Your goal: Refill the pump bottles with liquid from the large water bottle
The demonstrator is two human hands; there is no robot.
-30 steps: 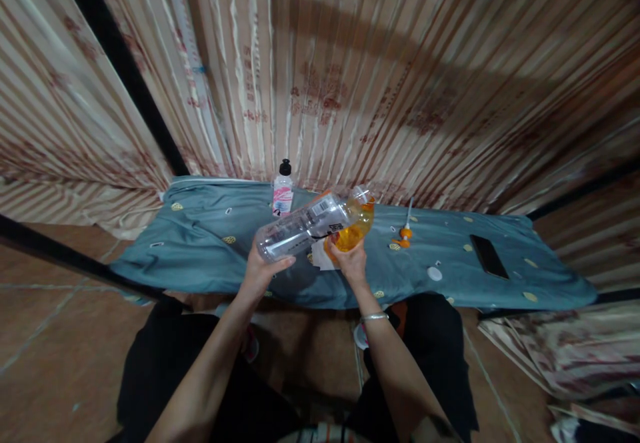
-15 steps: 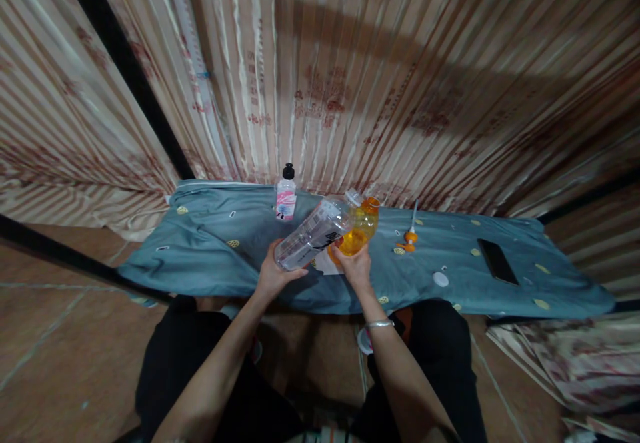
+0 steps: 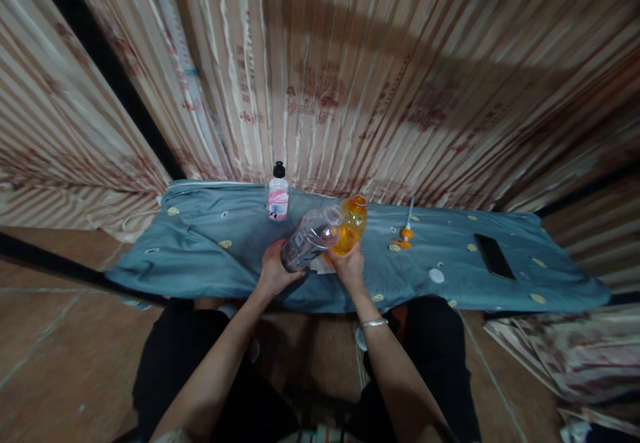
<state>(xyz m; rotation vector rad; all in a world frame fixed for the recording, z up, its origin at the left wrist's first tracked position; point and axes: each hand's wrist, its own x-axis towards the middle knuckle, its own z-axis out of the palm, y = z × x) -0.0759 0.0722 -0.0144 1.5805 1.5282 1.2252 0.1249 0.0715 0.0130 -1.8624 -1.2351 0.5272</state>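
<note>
Your left hand (image 3: 274, 271) grips the clear bottle (image 3: 310, 241) by its base, long axis tilted up and rightward, mouth meeting the orange bottle (image 3: 350, 228) held upright in your right hand (image 3: 349, 267), above the blue-covered table (image 3: 200, 243).

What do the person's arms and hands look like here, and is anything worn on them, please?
Both forearms are bare, with no sleeves showing and no gloves. The left hand carries nothing on its wrist. The right hand has a thin silver bracelet round the wrist. No rings can be made out.
</note>
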